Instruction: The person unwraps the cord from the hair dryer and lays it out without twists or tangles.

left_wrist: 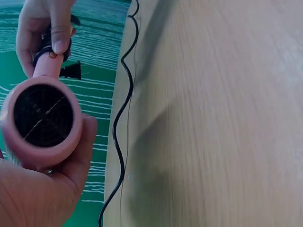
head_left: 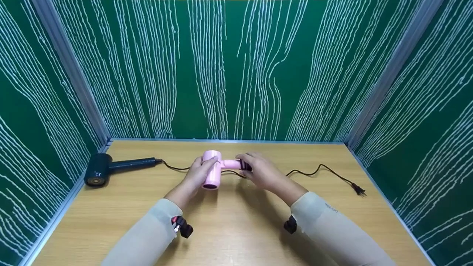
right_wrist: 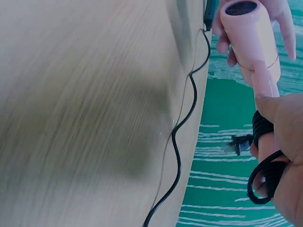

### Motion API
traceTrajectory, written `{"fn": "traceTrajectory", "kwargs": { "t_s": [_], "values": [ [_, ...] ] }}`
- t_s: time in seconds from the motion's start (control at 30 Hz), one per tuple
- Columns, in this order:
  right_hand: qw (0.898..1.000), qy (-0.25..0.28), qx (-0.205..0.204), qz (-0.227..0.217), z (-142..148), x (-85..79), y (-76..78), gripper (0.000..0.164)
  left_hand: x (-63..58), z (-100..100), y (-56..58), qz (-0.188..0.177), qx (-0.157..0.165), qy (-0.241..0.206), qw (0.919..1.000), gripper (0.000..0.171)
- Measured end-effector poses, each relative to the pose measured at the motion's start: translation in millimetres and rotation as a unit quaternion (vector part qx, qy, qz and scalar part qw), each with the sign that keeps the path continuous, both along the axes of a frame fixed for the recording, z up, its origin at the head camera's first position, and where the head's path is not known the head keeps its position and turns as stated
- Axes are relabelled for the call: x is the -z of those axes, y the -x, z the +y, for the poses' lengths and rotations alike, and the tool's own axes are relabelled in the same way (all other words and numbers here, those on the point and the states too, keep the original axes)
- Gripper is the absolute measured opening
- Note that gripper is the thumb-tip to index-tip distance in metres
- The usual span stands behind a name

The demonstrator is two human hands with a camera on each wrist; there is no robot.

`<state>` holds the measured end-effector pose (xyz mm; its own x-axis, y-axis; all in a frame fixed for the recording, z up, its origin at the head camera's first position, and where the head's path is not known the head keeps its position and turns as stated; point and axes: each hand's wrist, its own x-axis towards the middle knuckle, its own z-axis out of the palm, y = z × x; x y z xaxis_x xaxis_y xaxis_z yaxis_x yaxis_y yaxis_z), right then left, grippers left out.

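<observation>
Above the middle of the table is a pink hair dryer (head_left: 211,178), lifted off the wood. My left hand (head_left: 197,173) grips its barrel, thumb lying over the top. On the other side my right hand (head_left: 264,170) holds the handle (head_left: 231,164), where a black cord (right_wrist: 263,126) is wound round it. A small black plug (right_wrist: 240,144) sticks out beside the wound cord in the right wrist view. The left wrist view faces the dark grille (left_wrist: 43,116) at one end of the barrel.
A dark green hair dryer (head_left: 99,170) lies at the table's left edge. Its black cord (head_left: 314,173) runs behind my hands to a plug (head_left: 358,190) on the right. Green walls (head_left: 236,92) with white wavy lines enclose the wooden table (head_left: 229,232) at the back and sides.
</observation>
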<state>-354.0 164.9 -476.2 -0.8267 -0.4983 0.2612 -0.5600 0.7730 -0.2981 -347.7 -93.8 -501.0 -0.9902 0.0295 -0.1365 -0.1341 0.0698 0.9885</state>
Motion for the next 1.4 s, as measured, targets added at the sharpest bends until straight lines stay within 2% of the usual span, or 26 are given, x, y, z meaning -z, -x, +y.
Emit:
{"fn": "traceTrajectory", "kwargs": {
  "t_s": [0.13,0.27,0.4,0.6,0.7,0.93,1.03,1.17,1.27,1.33,1.4],
  "values": [
    [0.999,0.015,0.002,-0.028,-5.2,-4.7,-1.9,0.054,-0.3,-0.6,-1.7,-0.012,-0.014,0.012,0.9998,0.077],
    [0.994,0.064,0.020,-0.082,-6.8,-8.0,-0.6,0.049,-0.1,-0.3,-3.2,-0.017,-0.012,0.022,0.9995,0.080],
    [0.981,0.135,0.041,-0.134,-9.5,-9.7,2.9,0.037,-0.9,2.6,-6.0,-0.019,-0.005,0.029,0.9994,0.082],
    [0.956,0.215,0.084,-0.179,-13.7,-15.1,9.0,0.025,-2.0,10.9,-9.1,-0.004,0.005,0.044,0.9990,0.076],
    [0.947,0.238,0.099,-0.189,-14.9,-17.1,11.2,0.021,-1.6,14.7,-9.8,0.003,0.005,0.047,0.9989,0.076],
    [0.928,0.302,0.122,-0.180,-16.1,-20.1,14.4,0.006,0.6,22.1,-11.9,0.025,-0.002,0.041,0.9989,0.078],
    [0.916,0.333,0.119,-0.191,-16.2,-22.6,14.6,0.013,2.3,24.1,-13.0,0.032,-0.011,0.044,0.9985,0.079],
    [0.896,0.361,0.119,-0.230,-18.2,-26.8,12.9,0.047,3.5,25.7,-14.4,0.030,-0.021,0.047,0.9982,0.080],
    [0.889,0.368,0.120,-0.246,-21.7,-28.8,9.9,0.068,4.4,27.4,-14.3,0.030,-0.022,0.052,0.9980,0.082],
    [0.885,0.376,0.115,-0.249,-24.4,-29.2,7.7,0.070,4.6,29.1,-14.2,0.032,-0.021,0.058,0.9976,0.084],
    [0.877,0.393,0.104,-0.257,-27.5,-29.0,5.4,0.063,4.7,30.7,-14.0,0.037,-0.021,0.066,0.9969,0.086]
  ]
}}
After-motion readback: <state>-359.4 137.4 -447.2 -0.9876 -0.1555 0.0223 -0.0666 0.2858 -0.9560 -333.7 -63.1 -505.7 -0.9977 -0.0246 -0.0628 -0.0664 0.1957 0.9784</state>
